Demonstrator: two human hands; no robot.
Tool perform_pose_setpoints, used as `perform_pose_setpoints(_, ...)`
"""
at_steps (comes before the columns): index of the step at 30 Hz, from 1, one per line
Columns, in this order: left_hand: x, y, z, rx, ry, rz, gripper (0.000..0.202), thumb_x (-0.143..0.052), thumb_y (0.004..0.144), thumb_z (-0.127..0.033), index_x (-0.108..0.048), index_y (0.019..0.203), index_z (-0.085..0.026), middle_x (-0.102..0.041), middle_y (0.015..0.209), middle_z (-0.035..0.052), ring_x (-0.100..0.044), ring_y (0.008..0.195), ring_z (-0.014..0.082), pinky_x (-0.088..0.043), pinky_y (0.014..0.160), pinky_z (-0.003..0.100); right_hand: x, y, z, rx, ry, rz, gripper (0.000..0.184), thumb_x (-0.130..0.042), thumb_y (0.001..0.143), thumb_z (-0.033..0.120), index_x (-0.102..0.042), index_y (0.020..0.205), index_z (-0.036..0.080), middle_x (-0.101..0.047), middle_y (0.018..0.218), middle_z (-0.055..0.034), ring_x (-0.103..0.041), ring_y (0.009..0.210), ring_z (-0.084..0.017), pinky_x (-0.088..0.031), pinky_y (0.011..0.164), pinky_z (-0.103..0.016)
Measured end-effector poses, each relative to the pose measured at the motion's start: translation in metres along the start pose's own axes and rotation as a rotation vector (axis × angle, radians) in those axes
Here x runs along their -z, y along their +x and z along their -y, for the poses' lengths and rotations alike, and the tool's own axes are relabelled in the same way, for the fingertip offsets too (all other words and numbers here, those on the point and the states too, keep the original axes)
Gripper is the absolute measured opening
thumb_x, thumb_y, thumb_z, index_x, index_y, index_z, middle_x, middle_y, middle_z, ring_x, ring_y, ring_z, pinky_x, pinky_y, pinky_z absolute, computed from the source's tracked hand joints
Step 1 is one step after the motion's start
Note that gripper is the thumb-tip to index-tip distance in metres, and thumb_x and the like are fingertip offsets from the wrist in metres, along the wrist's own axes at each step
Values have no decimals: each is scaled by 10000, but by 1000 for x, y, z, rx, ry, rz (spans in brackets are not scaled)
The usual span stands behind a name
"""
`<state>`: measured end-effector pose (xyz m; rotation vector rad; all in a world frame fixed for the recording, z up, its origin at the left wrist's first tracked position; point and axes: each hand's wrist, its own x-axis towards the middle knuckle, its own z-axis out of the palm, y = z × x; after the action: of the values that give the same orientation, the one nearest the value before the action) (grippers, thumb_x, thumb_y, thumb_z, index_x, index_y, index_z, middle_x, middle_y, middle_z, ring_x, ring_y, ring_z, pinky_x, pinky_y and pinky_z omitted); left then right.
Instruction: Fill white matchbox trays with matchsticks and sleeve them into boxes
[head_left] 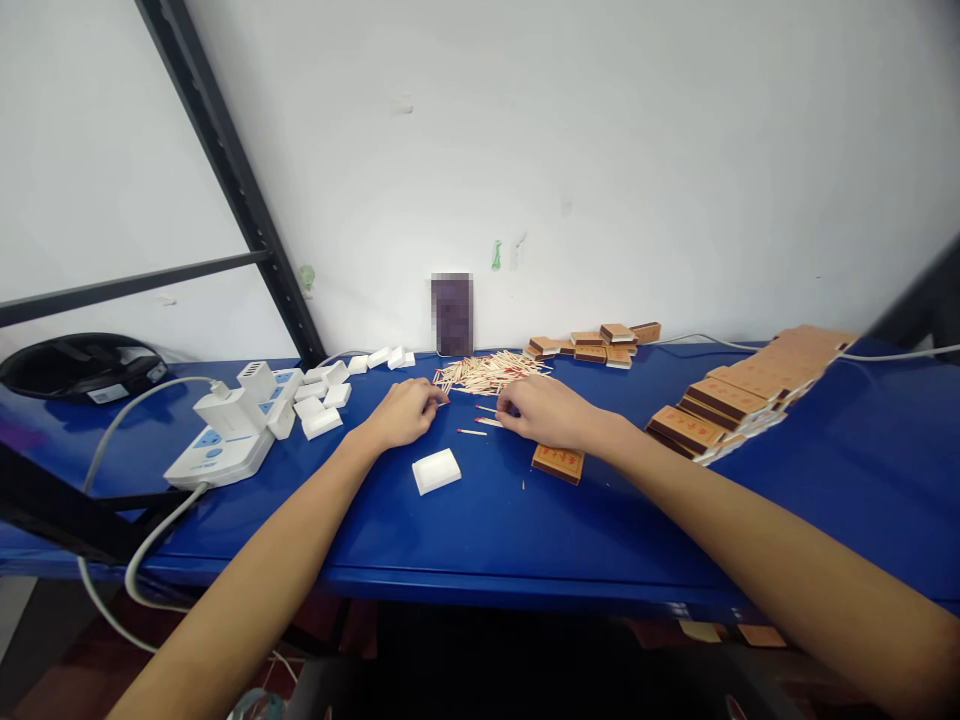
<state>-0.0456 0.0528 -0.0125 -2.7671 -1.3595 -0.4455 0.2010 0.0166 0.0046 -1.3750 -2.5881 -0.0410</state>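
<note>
A loose pile of matches (487, 372) lies on the blue table (525, 530) near the wall. My left hand (403, 412) rests at the pile's near left edge, fingers curled and pinching at matches. My right hand (546, 412) lies just right of it, fingers curled over a few stray matches (474, 432). A white inner tray (436, 470) lies in front of my left hand. A brown matchbox sleeve (558, 463) lies under my right wrist.
Several white trays (324, 395) sit left of the pile beside a white power strip (225, 440) with plugs and cables. Brown matchboxes are stacked at the back (596, 345) and in rows at the right (739, 395). A black device (79, 365) sits far left.
</note>
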Motion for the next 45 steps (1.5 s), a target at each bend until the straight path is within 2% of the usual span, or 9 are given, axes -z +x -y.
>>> perform_pose_setpoints(3,-1,0,0,-13,-7,-18,270,-460,831,-117,-686,947,-208,-598,958,72,-569,937,243,-435,840,364,1,-1,1,-56,-18,-20,226,-538,889,315,-652,1015,165,-701,898,-95,-622,785,-205,-382,647,-284)
perform_pose_setpoints(6,1,-1,-3,-19,-21,2,208,-465,825,-117,-651,863,-202,-566,868,58,-557,855,226,-433,772,344,0,-1,4,-2,-20,-24,318,-513,920,367,-635,1117,150,-700,970,-121,-631,858,-232,-412,702,-311)
perform_pose_setpoints(10,4,-2,-7,-42,-22,5,170,-469,815,-124,-624,828,-193,-576,818,46,-555,805,215,-424,735,331,-6,2,7,86,-10,-20,282,-519,926,329,-714,1011,144,-693,1022,-133,-619,950,-249,-422,813,-343)
perform_pose_setpoints(17,11,-4,-11,-129,-129,-2,181,-564,722,-128,-704,825,-181,-688,851,22,-607,784,178,-447,740,282,-18,8,3,104,167,-60,221,-548,894,235,-748,924,144,-709,904,-104,-614,848,-207,-431,752,-300)
perform_pose_setpoints(27,6,-1,-12,-91,-208,-32,270,-504,727,-61,-721,839,-175,-718,874,11,-633,794,152,-460,753,256,-11,8,22,214,232,-83,269,-458,942,209,-721,985,172,-698,961,-90,-607,919,-202,-414,794,-299)
perform_pose_setpoints(31,7,-1,-19,-81,-252,-29,229,-509,778,-141,-708,884,-183,-710,921,19,-631,815,164,-469,759,273,6,2,-3,-60,53,-107,286,-414,915,148,-683,1011,136,-681,988,-146,-616,930,-239,-414,778,-329)
perform_pose_setpoints(34,9,-3,-25,-92,-301,-4,228,-527,831,-245,-679,992,-187,-695,986,30,-621,875,181,-475,795,300,13,-4,-32,-275,-124,30,311,-453,852,65,-652,1090,91,-644,1088,-211,-614,997,-280,-422,780,-339)
perform_pose_setpoints(38,12,-4,-28,-135,-342,54,261,-616,806,-327,-665,1025,-194,-687,1038,47,-604,891,194,-466,812,322,12,-9,-52,-358,-143,198,330,-530,792,27,-654,1090,92,-652,1084,-206,-638,984,-285,-444,740,-316)
perform_pose_setpoints(45,15,-3,-26,-107,-455,124,337,-712,772,-447,-694,1007,-207,-696,988,29,-586,867,164,-435,774,284,13,-7,-49,-339,-122,208,226,-481,847,78,-691,922,114,-691,950,-176,-664,830,-257,-434,651,-305)
